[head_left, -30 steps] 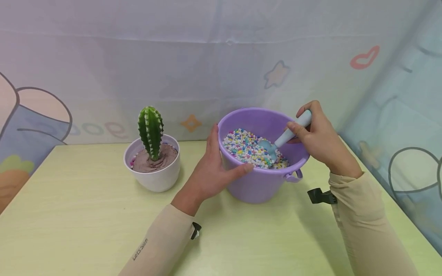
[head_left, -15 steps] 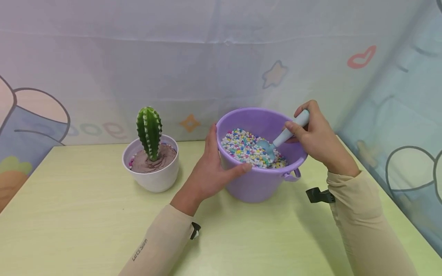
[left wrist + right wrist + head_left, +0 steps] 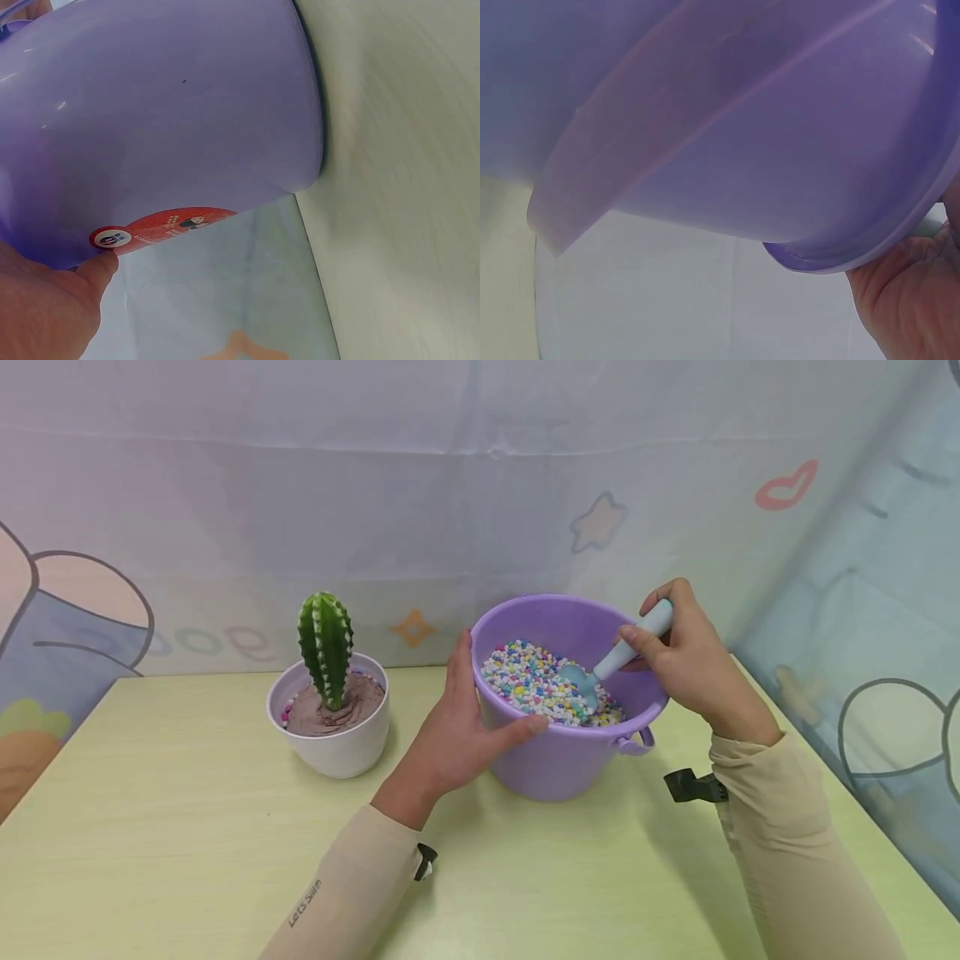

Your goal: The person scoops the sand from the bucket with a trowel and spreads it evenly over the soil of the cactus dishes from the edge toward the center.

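Observation:
A purple bucket [image 3: 551, 768] stands upright on the table, part-filled with small multicoloured pellets [image 3: 525, 681]. My left hand [image 3: 461, 735] rests against its left side, fingers extended along the wall and thumb lying across the front rim. In the left wrist view a fingertip [image 3: 101, 266] touches the bucket wall beside a red sticker [image 3: 172, 223]. With my right hand [image 3: 693, 656] I grip the thick handle of a light blue toy shovel [image 3: 618, 658] over the right rim. The shovel's head sits in the pellets, its lower part buried.
To the left stands a white pot [image 3: 341, 752] with a green cactus [image 3: 326, 647] in brown, soil-like filling. A printed cloth [image 3: 375, 510] hangs behind the pale table [image 3: 187, 827]. The bucket's strap handle [image 3: 645, 142] hangs down in the right wrist view.

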{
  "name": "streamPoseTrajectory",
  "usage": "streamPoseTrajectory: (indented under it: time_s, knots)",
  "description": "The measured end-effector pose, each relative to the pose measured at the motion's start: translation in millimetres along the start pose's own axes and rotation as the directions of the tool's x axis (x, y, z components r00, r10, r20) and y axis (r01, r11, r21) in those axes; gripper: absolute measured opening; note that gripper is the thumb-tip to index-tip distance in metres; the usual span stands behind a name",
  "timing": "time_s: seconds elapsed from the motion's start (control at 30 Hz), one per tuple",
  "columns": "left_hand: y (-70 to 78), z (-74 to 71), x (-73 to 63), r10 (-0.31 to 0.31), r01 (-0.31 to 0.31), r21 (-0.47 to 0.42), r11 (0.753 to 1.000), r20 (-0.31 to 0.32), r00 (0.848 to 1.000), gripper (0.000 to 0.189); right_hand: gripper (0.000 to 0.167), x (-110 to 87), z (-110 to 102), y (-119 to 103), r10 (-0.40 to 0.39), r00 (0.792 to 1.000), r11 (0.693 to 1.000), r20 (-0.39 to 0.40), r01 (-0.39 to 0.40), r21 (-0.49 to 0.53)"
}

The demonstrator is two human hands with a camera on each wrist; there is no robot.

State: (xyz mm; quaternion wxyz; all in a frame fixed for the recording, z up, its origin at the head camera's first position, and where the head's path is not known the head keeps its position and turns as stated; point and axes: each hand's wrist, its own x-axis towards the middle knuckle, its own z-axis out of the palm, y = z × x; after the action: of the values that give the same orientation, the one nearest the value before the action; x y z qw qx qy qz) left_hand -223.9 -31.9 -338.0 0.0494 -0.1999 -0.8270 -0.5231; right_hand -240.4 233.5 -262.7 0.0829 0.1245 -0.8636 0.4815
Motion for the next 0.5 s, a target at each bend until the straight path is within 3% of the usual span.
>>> streamPoseTrajectory:
  time_s: [0.5]
  knots:
    - [-0.5, -0.2, -0.6, 0.009, -0.009, 0.003, 1.0, -0.005, 1.0, 0.125, 0.031, -1.3, -0.3, -0.1, 0.007, 1.0, 1.0, 0.001, -0.007, 0.004]
